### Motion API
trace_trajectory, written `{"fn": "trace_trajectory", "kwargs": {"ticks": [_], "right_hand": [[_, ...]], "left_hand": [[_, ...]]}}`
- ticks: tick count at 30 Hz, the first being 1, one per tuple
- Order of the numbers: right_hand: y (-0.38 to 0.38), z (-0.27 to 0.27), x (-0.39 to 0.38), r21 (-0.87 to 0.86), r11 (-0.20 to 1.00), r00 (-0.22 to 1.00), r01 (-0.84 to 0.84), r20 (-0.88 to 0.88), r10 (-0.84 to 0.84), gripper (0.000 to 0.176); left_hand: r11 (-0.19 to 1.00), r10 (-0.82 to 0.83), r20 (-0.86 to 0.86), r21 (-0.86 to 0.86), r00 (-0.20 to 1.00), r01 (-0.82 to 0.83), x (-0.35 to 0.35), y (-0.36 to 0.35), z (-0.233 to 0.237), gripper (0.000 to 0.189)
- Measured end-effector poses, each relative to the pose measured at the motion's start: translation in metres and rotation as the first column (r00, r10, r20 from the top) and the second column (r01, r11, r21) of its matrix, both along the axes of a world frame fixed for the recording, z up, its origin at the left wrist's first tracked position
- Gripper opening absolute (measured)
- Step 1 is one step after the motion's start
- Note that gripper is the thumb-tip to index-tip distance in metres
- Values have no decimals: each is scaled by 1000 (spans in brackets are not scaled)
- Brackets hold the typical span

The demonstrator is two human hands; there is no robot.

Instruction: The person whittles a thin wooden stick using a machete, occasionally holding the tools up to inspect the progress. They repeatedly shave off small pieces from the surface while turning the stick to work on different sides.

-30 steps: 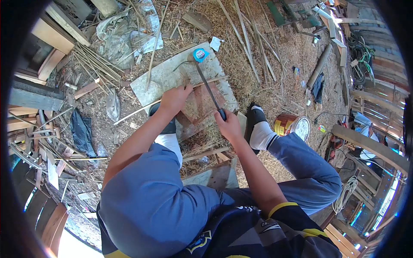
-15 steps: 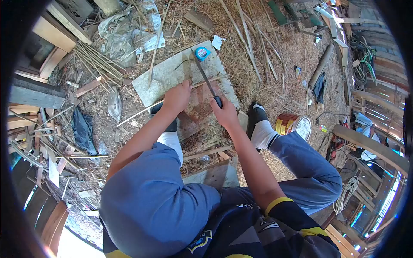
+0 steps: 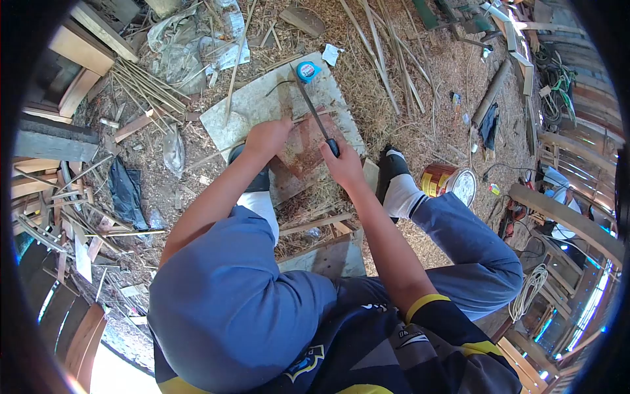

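Observation:
My right hand [image 3: 344,165] is wrapped round the black handle of a long knife [image 3: 313,108], its blade angled up and away to the left over the board. My left hand [image 3: 268,139] has its fingers closed on a thin wooden strip [image 3: 314,113], whose far end reaches the blade. Most of the strip is hidden by the hand. Beneath both hands lies a worn pale board [image 3: 226,98], with a reddish-brown piece [image 3: 302,151] on it. A blue tape measure [image 3: 307,71] rests at the board's far edge, close to the knife tip.
Wood shavings cover the ground around my feet. Bundled thin strips [image 3: 147,88] lie at the left, longer ones [image 3: 374,52] beyond the board. A paint bucket [image 3: 453,184] lies beside my right foot. A black plastic bag [image 3: 126,194] is at the left.
My left hand and the strip have shifted; less of the strip sticks out on both sides of the hand. The knife has turned slightly, staying in my right hand.

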State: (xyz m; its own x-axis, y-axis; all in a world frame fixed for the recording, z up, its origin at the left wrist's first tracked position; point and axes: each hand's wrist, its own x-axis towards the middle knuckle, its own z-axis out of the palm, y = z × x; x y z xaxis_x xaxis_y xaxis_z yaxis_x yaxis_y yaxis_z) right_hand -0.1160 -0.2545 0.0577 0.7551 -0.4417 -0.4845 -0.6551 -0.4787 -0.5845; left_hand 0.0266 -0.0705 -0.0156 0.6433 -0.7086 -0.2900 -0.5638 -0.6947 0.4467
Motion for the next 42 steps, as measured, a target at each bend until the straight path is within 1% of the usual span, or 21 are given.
{"fn": "trace_trajectory", "kwargs": {"ticks": [4,7,10,14,16,19,20,22,23,25,26,29,32,34,37,40,41,42], "right_hand": [[-3,-9,-17,10,1000,999,23,35,-24,53],[-3,-8,-37,17,999,999,35,1,-35,53],[-3,-4,-51,100,992,996,80,-55,-75,53],[-2,4,-38,77,995,994,67,-95,-59,52],[-1,14,-21,84,995,993,58,-103,-49,52],[-2,-16,-13,-14,1000,999,25,-19,-26,52],[-2,-21,-13,29,998,999,46,-20,-46,52],[-1,-24,-12,115,990,996,84,-30,-81,53],[-2,-26,-12,110,990,995,87,-47,-83,53],[-3,-26,-12,101,990,993,96,-82,-88,52],[-3,-27,-12,94,991,994,91,-71,-84,52],[-1,-17,-10,81,993,995,85,-52,-81,52],[1,-10,-9,74,995,996,68,-54,-64,51],[1,-3,-8,53,998,999,37,-39,-35,51],[-1,-3,-9,111,992,996,65,-66,-58,51],[-3,-16,-14,71,995,998,69,-17,-68,50],[-4,-19,-17,85,994,997,73,-18,-72,50],[-2,-7,-17,99,992,997,77,-18,-75,50]], "left_hand": [[1000,7,-10,-1,1000,-7,2,-1,3,26],[1000,22,-1,-3,1000,-22,1,-1,3,26],[1000,19,24,-1,1000,-19,-4,0,4,25],[997,-38,109,-58,993,44,-4,4,-6,22],[999,-30,116,-29,993,34,-6,3,-4,21],[999,-27,135,-24,991,30,-9,3,-1,20],[999,-26,143,-28,989,30,-8,3,-1,20],[1000,-20,117,-8,993,21,-6,2,1,23],[1000,-16,102,4,995,16,-7,1,1,24],[997,61,56,-46,997,-58,-8,-1,3,28],[993,96,33,-68,995,-94,-8,-2,4,30],[991,122,-58,-56,991,-126,-3,0,10,34],[992,119,-102,-38,988,-124,2,0,7,32],[992,115,-115,-37,987,-120,4,1,5,32],[992,110,-124,-41,986,-116,5,-1,6,32],[994,101,-106,-31,989,-105,3,-1,6,31],[995,96,-97,-27,991,-99,2,-1,5,30],[994,94,-93,-38,991,-98,1,-1,3,30]]}}
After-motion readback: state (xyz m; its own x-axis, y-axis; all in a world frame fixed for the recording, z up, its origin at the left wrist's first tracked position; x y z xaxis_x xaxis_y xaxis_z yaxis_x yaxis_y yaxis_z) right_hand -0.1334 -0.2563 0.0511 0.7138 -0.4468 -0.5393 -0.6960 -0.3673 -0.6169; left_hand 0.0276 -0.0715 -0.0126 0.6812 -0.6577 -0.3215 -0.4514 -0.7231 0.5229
